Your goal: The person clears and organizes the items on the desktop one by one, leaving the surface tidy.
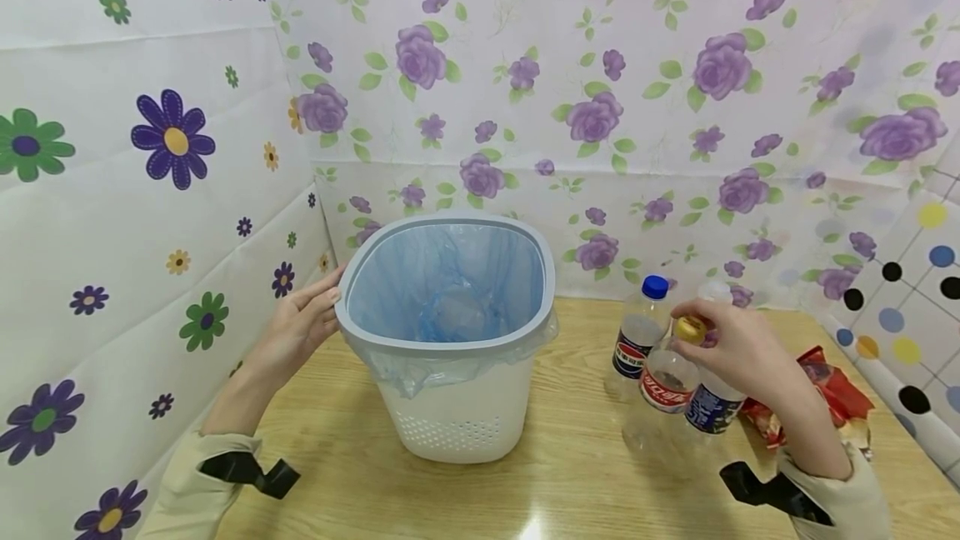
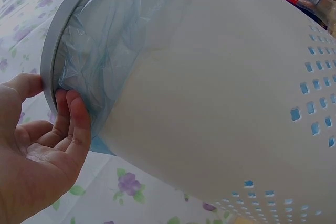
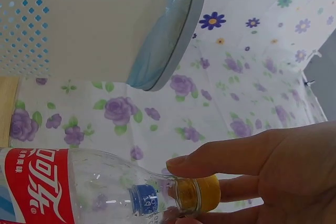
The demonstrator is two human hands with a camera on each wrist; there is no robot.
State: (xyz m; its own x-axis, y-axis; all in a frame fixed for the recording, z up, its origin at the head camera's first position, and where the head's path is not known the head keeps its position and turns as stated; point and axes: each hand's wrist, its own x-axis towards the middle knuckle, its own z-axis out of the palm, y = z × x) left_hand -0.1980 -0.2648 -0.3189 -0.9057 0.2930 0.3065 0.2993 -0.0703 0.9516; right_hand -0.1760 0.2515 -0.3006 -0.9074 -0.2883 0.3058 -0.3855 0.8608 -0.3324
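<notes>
Plainly, the left hand (image 1: 298, 327) pinches the rim (image 1: 446, 347) of the lined bin (image 1: 457, 394), upright on the table (image 1: 577, 457); to its right, the right hand (image 1: 731, 344) grips a red-labelled bottle (image 1: 666, 390) (yellow-capped) by the neck, near a blue-capped bottle (image 1: 637, 340); beyond hangs a flowered sheet (image 1: 525, 148).

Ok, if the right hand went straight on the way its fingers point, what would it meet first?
Past the yellow-capped bottle in its grip, the right hand would probably meet the blue-capped bottle first, though the head view leaves the gap in depth unclear.
</notes>
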